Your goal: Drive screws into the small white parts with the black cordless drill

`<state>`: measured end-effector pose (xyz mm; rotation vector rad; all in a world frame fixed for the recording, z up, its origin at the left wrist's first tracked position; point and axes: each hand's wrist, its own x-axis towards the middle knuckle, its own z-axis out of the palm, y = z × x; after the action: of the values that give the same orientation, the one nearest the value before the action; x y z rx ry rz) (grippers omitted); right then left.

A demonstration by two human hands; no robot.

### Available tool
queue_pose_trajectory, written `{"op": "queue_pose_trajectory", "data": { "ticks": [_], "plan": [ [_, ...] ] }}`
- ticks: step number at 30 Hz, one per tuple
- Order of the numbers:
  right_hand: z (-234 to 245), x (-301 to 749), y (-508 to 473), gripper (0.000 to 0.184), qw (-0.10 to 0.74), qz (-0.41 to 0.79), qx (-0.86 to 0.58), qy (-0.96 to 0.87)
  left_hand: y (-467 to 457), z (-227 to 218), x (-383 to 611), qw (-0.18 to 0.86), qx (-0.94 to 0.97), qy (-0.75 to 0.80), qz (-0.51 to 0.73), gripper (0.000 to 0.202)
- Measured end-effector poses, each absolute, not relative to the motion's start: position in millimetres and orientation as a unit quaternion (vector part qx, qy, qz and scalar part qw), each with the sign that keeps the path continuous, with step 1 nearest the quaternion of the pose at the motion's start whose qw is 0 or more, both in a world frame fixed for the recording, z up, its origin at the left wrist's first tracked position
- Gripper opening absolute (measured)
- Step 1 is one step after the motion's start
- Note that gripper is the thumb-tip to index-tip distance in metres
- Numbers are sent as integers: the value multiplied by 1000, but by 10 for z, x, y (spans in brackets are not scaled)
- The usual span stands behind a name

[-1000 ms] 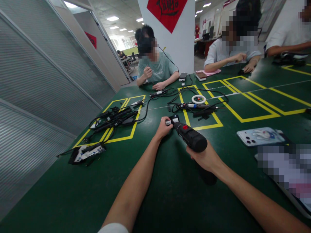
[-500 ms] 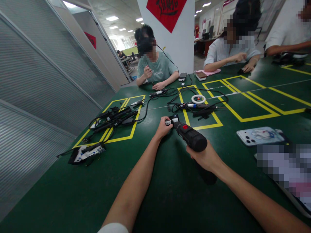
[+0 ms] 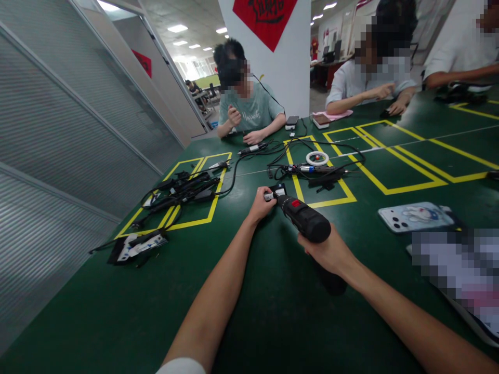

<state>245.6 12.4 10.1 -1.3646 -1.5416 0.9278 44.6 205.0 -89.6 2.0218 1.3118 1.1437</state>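
My right hand point(image 3: 320, 249) is wrapped round the grip of a black cordless drill point(image 3: 306, 218) with a red patch on top. The drill points away from me and to the left, its front end at a small black and white piece point(image 3: 279, 190) on the table. My left hand point(image 3: 261, 205) pinches this piece from the left side, with fingers closed on it. The drill's nose partly covers the piece, so its exact kind and the bit's contact with it are hidden.
On the left lie tangled black cables point(image 3: 191, 189) and a black-and-white packet point(image 3: 140, 245). Beyond my hands are a white tape ring point(image 3: 317, 158) and a corded screwdriver point(image 3: 312, 169). A phone point(image 3: 417, 217) lies at right. Several people sit across the green table point(image 3: 117, 306).
The whole view has shifted very slightly. Both hands, the drill and the small piece keep the same places relative to each other.
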Motion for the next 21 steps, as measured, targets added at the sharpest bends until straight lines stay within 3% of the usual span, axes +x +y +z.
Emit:
{"op": "queue_pose_trajectory", "data": {
  "ticks": [21],
  "plan": [
    [101,2456,116,25,427,386,-542,-612,2056,-907,445,231,738,478,417,24]
  ]
}}
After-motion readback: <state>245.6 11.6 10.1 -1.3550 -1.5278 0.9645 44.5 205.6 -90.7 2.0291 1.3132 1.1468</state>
